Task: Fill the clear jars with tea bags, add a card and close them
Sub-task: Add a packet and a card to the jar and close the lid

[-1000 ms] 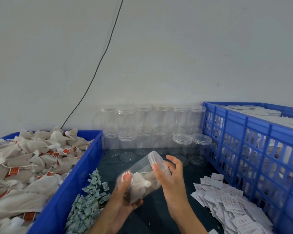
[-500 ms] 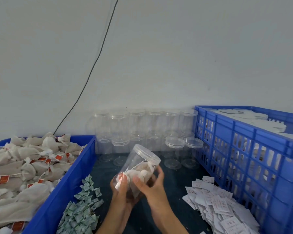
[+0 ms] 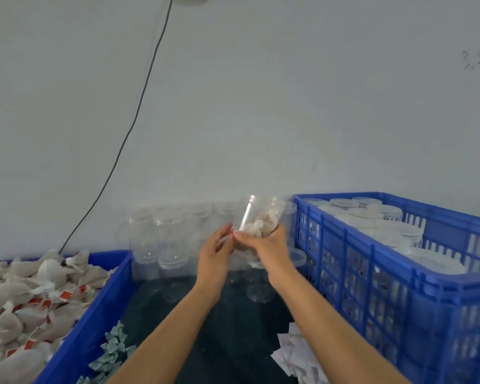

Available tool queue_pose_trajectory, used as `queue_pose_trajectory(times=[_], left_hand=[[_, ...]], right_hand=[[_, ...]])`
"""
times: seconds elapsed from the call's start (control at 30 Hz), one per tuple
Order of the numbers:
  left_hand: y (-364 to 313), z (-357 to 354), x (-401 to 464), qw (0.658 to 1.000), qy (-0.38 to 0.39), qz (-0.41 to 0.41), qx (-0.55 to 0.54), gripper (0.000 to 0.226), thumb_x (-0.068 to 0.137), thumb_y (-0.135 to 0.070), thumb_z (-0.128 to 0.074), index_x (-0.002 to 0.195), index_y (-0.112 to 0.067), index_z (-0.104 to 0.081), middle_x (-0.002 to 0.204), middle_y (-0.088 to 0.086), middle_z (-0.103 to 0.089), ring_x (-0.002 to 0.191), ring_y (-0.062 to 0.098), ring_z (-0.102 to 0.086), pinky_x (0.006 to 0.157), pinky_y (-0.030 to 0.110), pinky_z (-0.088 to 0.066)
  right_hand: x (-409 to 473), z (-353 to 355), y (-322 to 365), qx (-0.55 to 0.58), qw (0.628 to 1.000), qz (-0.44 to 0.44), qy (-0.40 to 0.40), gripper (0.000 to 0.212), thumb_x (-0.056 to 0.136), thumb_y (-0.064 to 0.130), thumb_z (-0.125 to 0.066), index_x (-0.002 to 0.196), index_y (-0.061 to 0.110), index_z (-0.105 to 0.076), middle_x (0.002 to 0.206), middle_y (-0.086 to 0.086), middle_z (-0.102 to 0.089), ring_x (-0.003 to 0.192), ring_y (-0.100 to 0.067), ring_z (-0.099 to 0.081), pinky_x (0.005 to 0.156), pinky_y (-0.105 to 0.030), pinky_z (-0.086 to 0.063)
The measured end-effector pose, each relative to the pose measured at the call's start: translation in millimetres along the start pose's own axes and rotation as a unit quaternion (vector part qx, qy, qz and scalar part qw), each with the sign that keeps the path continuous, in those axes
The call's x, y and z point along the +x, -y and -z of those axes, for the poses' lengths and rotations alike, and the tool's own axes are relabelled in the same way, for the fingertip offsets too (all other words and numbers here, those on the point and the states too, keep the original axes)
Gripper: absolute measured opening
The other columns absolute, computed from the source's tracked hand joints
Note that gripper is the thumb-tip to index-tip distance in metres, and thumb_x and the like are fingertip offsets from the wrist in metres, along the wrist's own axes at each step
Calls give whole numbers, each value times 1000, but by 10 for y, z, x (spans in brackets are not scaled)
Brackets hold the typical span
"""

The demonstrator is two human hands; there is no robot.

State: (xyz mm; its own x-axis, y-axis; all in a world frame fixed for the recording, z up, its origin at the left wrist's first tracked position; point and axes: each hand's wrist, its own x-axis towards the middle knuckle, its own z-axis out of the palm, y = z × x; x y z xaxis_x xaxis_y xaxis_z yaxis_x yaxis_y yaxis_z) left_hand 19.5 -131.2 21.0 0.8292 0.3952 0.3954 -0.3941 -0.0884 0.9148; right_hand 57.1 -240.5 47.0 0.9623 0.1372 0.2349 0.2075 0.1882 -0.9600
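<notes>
Right hand (image 3: 263, 245) gripping filled jar (image 3: 261, 217), raised beside the blue crate (image 3: 372, 273) | left hand (image 3: 215, 252) hanging loosely open alongside, touching unclear | risk: one-handed hold slipping, jar dropping onto empty jars (image 3: 166, 245), toppling them.

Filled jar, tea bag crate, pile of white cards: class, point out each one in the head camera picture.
filled jar (image 3: 263, 217), head view, on its clear wall over the tea bags inside.
tea bag crate (image 3: 106, 297), head view, on its blue right wall.
pile of white cards (image 3: 294, 356), head view, on the top cards.
</notes>
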Motion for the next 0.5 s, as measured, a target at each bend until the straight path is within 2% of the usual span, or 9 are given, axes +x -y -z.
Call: queue_pose_trajectory(times=[0.07,0.17,0.3,0.43,0.5], left_hand=[[-153,-312,315,997,-8,-42,58,32,97,-12,-57,128,-18,-59,126,0,-60,113,13,-58,98,28,-48],[-299,-751,734,994,26,-70,80,35,94,3,-52,124,-13,-60,125,4,-61,112,17,-59,98,29,-48],[-301,-1226,1149,993,85,-42,67,54,85,21,-34,128,-4,-54,131,9,-57,121,19,-54,103,30,-44],[-54,-1592,1396,974,193,-42,112,66,82,22,-30,141,-6,-43,142,6,-47,121,5,-40,101,15,-32],[76,-1738,1486,969,217,-22,113,70,82,21,-31,146,-8,-37,146,6,-44,127,6,-39,106,16,-31]], right_hand=[[337,149,213,-27,998,33,-48,76,65,18,-88,119,11,-37,106,-2,-59,88,-13,-62,74,-28,-55],[846,400,425,-31,990,69,-115,80,64,19,-89,115,18,-27,103,1,-52,84,-9,-56,70,-21,-48],[1413,749,477,-41,982,69,-173,80,65,17,-88,112,16,-23,114,-9,-51,92,-20,-56,79,-27,-44],[1836,1048,347,-130,954,80,-257,80,60,21,-90,106,17,-25,116,-14,-55,93,-29,-59,81,-35,-47],[2010,1156,293,-146,948,59,-276,80,59,21,-90,107,15,-26,117,-17,-54,96,-34,-60,85,-41,-51]])
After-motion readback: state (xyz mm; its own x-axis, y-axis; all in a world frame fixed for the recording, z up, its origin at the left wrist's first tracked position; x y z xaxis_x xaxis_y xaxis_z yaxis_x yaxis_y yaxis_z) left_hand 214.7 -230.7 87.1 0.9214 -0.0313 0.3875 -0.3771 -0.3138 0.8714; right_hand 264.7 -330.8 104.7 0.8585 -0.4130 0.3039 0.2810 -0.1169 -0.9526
